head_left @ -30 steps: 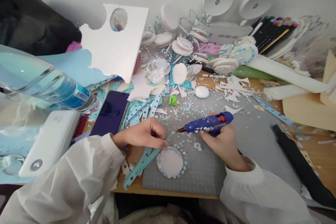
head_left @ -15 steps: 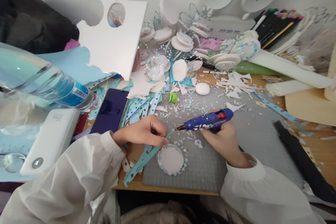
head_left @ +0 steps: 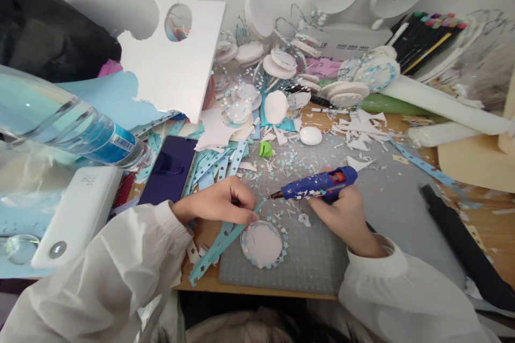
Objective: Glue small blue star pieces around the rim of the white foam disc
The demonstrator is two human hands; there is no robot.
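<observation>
My right hand [head_left: 341, 214] is wrapped round a blue glue gun [head_left: 309, 185] specked with paper bits, its nozzle pointing left. In my left hand [head_left: 227, 201] a light-blue paper strip [head_left: 225, 240] is pinched between thumb and fingers. The strip's narrow upper tip meets or nearly meets the nozzle; whether they touch I cannot tell. Just below lies a white disc [head_left: 263, 244] ringed with small blue and white stars, flat on the grey cutting mat [head_left: 322, 268]. Tiny stars and white scraps are strewn over the mat beyond the nozzle.
Left stand a water bottle [head_left: 100, 134], a white power bank [head_left: 76, 214] and a phone [head_left: 168, 169]. Behind are a cut white foam board [head_left: 177, 64], several decorated discs [head_left: 281, 61] and markers [head_left: 434, 37]. A black elongated object [head_left: 466, 246] lies at right.
</observation>
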